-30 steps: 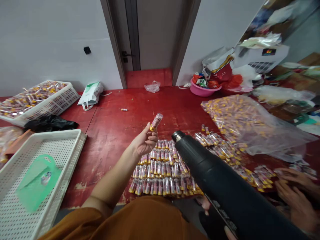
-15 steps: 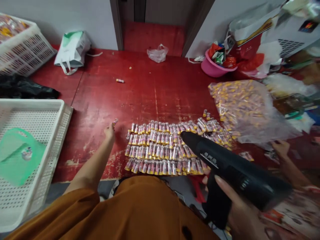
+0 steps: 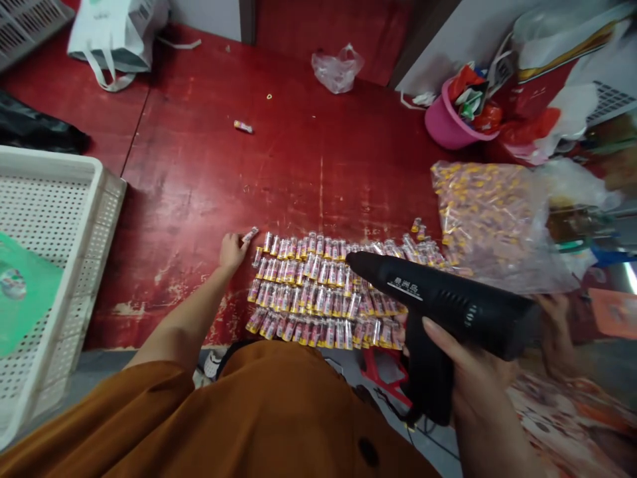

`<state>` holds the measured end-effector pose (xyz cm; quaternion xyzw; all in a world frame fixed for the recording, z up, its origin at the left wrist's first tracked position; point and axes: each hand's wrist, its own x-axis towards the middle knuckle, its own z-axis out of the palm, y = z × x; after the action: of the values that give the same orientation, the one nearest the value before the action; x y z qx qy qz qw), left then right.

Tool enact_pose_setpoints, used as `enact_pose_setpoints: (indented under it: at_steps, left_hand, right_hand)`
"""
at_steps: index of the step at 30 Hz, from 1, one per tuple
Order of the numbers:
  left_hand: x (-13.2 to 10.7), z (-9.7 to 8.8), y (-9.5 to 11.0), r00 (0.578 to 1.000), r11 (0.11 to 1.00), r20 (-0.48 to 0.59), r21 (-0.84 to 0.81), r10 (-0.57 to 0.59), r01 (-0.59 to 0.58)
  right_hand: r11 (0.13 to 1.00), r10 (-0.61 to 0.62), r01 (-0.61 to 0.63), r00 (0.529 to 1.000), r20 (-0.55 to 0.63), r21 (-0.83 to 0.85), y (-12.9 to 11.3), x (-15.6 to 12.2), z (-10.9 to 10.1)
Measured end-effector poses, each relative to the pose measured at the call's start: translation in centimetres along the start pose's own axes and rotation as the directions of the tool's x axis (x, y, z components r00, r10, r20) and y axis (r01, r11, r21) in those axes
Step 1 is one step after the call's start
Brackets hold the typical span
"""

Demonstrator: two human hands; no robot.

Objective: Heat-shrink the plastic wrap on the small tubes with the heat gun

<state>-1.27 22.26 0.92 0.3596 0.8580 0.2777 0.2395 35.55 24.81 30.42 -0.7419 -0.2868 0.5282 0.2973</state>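
In my right hand (image 3: 460,358) is a black heat gun (image 3: 438,299), gripped by its handle. Its nozzle points left, over several rows of small clear tubes with yellow ends (image 3: 308,302) lying on the red table (image 3: 199,179). My left hand (image 3: 232,251) pinches one small wrapped tube (image 3: 250,234) just left of the top row, holding it slightly tilted. The tubes under the heat gun's body are partly hidden.
At left stands a white perforated crate (image 3: 107,199) with a green bag (image 3: 24,292) in it. A large clear bag of tubes (image 3: 492,212) lies at right, near a pink basin (image 3: 448,123). Another person's hand (image 3: 555,325) is beside that bag. A lone tube (image 3: 243,127) lies farther back.
My left hand has moved right with its tube, closer to the rows. The heat gun has swung a little left and levelled. The camera view has shifted.
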Motion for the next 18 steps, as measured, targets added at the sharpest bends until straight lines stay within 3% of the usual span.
enact_pose_setpoints:
  at_steps: [3,7,12,18]
  left_hand:
    - [0.0,0.0,-0.1,0.991,0.987,0.045,0.098,0.125,-0.129]
    - [-0.2,0.3,0.0,0.972,0.970,0.110,0.109,0.206,-0.218]
    - [-0.5,0.5,0.0,0.969,0.966,0.110,0.113,0.219,-0.231]
    - [-0.8,0.4,0.1,0.965,0.961,0.129,0.130,0.227,-0.243]
  right_hand:
    - [1.000,0.024,-0.023,0.998,0.063,-0.011,-0.5,-0.1,1.2]
    - [0.996,0.063,-0.053,0.989,0.135,-0.073,-0.8,-0.1,2.8]
    - [0.991,0.056,-0.033,0.982,0.182,-0.127,-0.2,-0.4,3.9]
    - [0.983,0.069,-0.049,0.992,0.110,-0.176,0.8,-1.8,4.1]
